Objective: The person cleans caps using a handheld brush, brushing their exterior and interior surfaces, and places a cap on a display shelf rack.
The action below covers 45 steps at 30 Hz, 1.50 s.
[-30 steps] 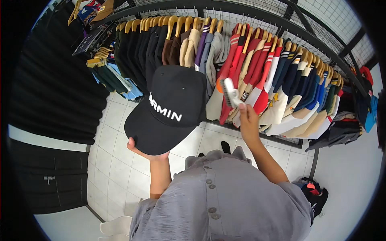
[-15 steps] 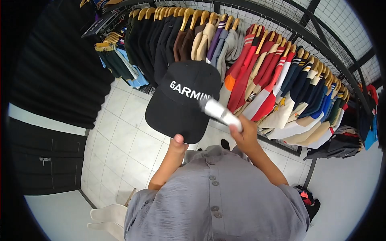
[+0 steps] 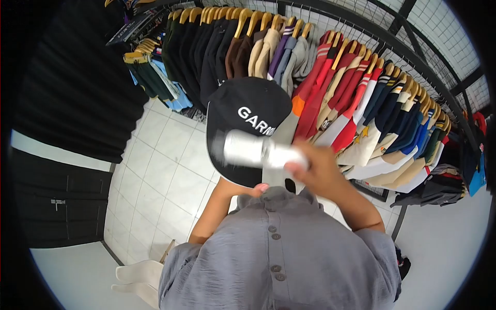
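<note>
A black cap [image 3: 227, 113] with white GARMIN lettering is held up in front of my chest, its brim toward me. My left hand [image 3: 242, 189] is closed on the cap's near brim edge; its fingers are mostly hidden under the cap, while the thumb shows. In my right hand [image 3: 318, 168] is a white lint roller [image 3: 245, 149], gripped by its handle and smeared by motion. The roller's wide head lies across the view of the brim and covers the end of the lettering; whether it touches the cap, I cannot tell.
Beyond the cap, a curved black rack [image 3: 356, 19] carries many jackets [image 3: 330, 90] on wooden hangers. A black curtain [image 3: 77, 88] hangs at left above a dark door [image 3: 67, 206]. A pale chair [image 3: 142, 276] stands lower left on the tiled floor [image 3: 155, 155].
The lint roller has swung left and toward me, from the lettering to over the brim. The cap and my left hand have shifted right, and the cap has tilted.
</note>
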### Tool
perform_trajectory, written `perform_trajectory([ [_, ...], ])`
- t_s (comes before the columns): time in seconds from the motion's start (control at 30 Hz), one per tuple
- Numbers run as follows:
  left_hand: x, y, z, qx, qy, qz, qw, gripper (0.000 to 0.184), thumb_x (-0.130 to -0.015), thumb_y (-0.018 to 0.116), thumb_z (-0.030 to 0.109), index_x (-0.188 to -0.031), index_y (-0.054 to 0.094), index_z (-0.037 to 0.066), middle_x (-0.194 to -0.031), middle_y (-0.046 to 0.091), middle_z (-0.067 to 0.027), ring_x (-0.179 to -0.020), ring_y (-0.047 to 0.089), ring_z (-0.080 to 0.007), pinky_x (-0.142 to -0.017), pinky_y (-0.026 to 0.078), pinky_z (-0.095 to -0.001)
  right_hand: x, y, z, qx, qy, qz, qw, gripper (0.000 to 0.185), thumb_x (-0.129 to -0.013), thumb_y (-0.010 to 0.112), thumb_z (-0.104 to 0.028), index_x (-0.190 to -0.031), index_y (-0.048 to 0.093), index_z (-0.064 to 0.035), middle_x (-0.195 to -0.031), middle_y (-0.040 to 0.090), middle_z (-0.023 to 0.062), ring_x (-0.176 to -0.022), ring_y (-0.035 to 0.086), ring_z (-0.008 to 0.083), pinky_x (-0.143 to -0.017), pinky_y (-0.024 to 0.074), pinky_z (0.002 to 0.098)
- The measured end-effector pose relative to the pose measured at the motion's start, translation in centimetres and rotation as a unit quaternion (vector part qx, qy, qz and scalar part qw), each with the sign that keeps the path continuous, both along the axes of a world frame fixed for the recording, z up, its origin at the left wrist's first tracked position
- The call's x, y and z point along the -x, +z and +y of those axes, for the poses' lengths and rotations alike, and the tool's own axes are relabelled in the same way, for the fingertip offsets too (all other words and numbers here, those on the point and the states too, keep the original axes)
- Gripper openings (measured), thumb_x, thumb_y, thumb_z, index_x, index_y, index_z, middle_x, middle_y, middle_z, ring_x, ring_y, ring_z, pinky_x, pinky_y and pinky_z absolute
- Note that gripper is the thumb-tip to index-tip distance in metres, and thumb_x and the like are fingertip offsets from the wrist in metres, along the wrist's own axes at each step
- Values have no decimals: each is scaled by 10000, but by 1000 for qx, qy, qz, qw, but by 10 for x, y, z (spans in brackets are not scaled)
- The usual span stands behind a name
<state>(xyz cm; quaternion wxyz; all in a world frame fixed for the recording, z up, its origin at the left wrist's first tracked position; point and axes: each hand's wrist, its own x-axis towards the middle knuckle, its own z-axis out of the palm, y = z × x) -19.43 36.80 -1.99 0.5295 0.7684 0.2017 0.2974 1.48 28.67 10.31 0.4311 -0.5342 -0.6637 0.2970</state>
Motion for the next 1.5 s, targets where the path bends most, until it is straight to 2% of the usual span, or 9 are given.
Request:
perform_trajectory([
  [0.17,-18,-3,-11,-12,88,-18,996,934,-504,842,294,-1267,404,-21,-1253,457,-139,-1184,439,-249,-981,372,-347,15,10,30,-120,-22,-224,967,339,-826,624,-365,-837,563,-32,-575,556,146,-523,585,291,-474,428,368],
  [0.27,-8,-14,7,-73,-21,32,997,854,-529,829,307,-1228,437,13,-1230,484,-118,-1136,485,-221,-953,399,-351,22,30,22,-55,93,-123,987,371,-829,608,-407,-745,542,-51,-522,535,126,-484,570,296,-457,444,390],
  [0.4,-1,-11,8,15,105,-77,991,906,-557,803,451,-1245,423,1,-1231,487,-124,-1135,485,-242,-956,389,-361,23,20,43,-102,-63,-174,977,336,-795,666,-313,-710,481,-45,-578,521,140,-509,546,298,-469,397,374],
  [0.63,8,-27,14,70,184,-143,970,1057,-551,710,722,-1228,425,-39,-1162,522,-128,-1095,502,-239,-918,413,-368,13,0,38,-12,82,40,996,270,-872,573,-264,-808,523,-7,-554,475,135,-473,509,228,-488,387,327],
  [0.7,1,-5,11,86,181,-153,968,1080,-549,701,733,-1232,413,-53,-1186,502,-136,-1097,498,-240,-911,420,-355,12,-5,47,35,-54,-52,997,292,-868,578,-294,-815,532,-11,-569,506,160,-500,531,273,-498,397,338],
  [0.93,4,-29,14,223,247,-272,903,1087,-440,713,755,-1214,445,40,-1156,533,-51,-1070,523,-179,-918,436,-357,13,-27,36,58,55,63,995,295,-899,539,-267,-768,513,-5,-526,425,117,-464,399,167,-485,367,321],
  [1.0,-1,-12,9,239,234,-348,876,1044,-525,735,695,-1264,413,31,-1196,526,-69,-1112,516,-209,-940,434,-374,23,-33,33,40,-72,5,997,297,-894,543,-266,-748,501,-10,-533,433,113,-464,421,171,-481,378,319],
  [1.23,-3,11,12,259,298,-419,818,926,-711,540,679,-1336,334,27,-1310,432,-133,-1171,479,-281,-975,423,-408,36,-68,7,12,97,127,987,322,-867,577,-278,-723,469,-11,-518,450,152,-440,429,242,-464,363,366],
  [1.5,1,40,10,200,387,-388,812,866,-754,391,731,-1307,382,65,-1348,401,-102,-1234,418,-255,-1017,350,-407,8,-95,42,75,-202,-15,976,327,-877,573,-309,-787,527,2,-540,484,168,-447,467,287,-478,387,376],
])
